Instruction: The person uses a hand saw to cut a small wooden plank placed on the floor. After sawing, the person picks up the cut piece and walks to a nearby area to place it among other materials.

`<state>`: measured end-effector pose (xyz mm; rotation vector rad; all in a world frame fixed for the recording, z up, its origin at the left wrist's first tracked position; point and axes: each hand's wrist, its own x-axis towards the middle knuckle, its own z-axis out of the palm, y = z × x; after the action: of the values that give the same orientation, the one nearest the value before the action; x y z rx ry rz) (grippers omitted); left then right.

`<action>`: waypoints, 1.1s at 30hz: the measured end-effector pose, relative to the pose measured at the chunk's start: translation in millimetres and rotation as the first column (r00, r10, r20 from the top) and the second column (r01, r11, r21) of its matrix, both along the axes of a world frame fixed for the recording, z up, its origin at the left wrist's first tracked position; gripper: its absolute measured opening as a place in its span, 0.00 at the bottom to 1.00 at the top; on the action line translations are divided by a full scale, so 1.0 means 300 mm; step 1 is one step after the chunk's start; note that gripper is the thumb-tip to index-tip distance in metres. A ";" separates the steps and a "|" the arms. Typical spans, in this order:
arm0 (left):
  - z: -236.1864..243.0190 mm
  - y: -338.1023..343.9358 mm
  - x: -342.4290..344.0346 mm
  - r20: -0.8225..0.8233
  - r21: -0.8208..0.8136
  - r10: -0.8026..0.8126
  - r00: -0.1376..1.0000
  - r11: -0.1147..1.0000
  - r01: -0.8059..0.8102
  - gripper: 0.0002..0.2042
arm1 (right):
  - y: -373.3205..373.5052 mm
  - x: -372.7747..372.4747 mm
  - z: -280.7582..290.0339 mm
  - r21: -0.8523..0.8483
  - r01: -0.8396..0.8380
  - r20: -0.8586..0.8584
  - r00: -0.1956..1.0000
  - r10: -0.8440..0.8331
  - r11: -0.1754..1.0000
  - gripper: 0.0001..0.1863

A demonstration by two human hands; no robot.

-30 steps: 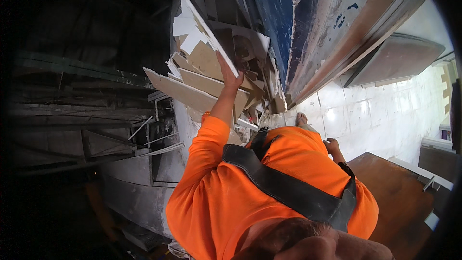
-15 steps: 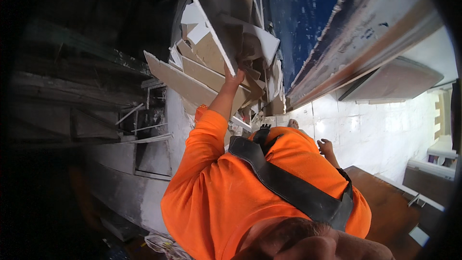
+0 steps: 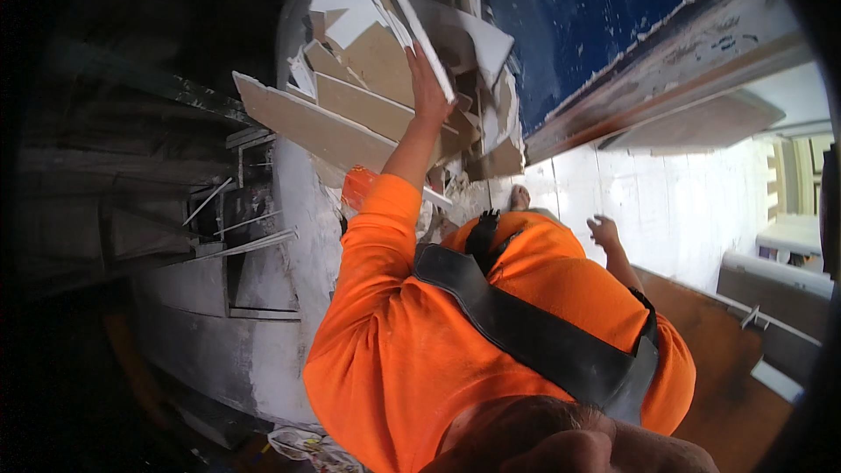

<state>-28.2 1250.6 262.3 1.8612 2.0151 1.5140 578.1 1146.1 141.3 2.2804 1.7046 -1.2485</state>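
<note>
Ahead of me, my left hand (image 3: 427, 95) is at the lower end of a long plasterboard sheet (image 3: 412, 7) standing on edge. Its fingers stretch along the sheet's left face, and the thumb side meets the white edge. Broken plasterboard pieces (image 3: 377, 61) in brown and white pile up around it, several leaning over one another. A long brown offcut (image 3: 307, 123) juts out to the left below my wrist. My right hand (image 3: 603, 232) hangs low at my right side, fingers loosely bent and apart, holding nothing.
A dark blue surface (image 3: 569, 26) and a long rough-edged panel (image 3: 683, 79) rise at the right. White tiled floor (image 3: 666, 193) lies beyond my right hand, with a brown board (image 3: 701, 359) nearer me. Dark framing with thin white strips (image 3: 254, 245) stands at the left.
The sheet's upper end has swung to the right. My left hand's fingers now show along its left face. The view has shifted, and my right hand sits slightly higher in it.
</note>
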 end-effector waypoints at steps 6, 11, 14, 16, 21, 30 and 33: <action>0.210 0.011 0.121 0.038 -0.223 0.055 0.998 0.974 -0.045 0.57 | -0.112 -0.116 0.034 0.065 -0.133 -0.030 0.990 0.135 0.989 0.32; 0.263 0.048 0.187 -0.066 -0.470 0.083 0.994 0.877 -0.104 0.58 | -0.231 -0.041 0.036 -0.055 -0.130 -0.001 0.991 0.130 0.990 0.31; 0.277 0.080 0.251 -0.088 -0.598 0.069 0.994 0.794 -0.108 0.58 | -0.265 0.079 0.013 -0.080 -0.099 0.037 0.994 0.102 0.992 0.31; 0.248 0.110 0.271 -0.179 -0.618 0.075 0.981 0.767 -0.172 0.60 | -0.254 0.140 -0.013 -0.064 -0.044 0.051 0.998 0.047 0.997 0.32; 0.113 0.143 0.189 -0.347 -0.441 0.047 0.937 0.874 -0.207 0.58 | -0.200 0.278 -0.078 -0.019 -0.054 -0.007 0.999 0.054 0.998 0.32; -0.198 -0.278 0.255 -0.507 -0.152 0.577 0.640 0.671 -0.725 0.48 | -0.092 0.886 -0.041 0.012 0.274 -0.042 0.961 -0.273 0.962 0.32; -0.346 -0.462 0.547 -0.577 -0.560 0.471 0.667 0.367 -0.743 0.45 | -0.076 1.105 -0.009 0.008 0.336 0.017 0.942 -0.337 0.942 0.32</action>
<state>135.8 1112.1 158.5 1.0177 3.0387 0.0855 909.5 1123.2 138.8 2.6597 1.3486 -1.2671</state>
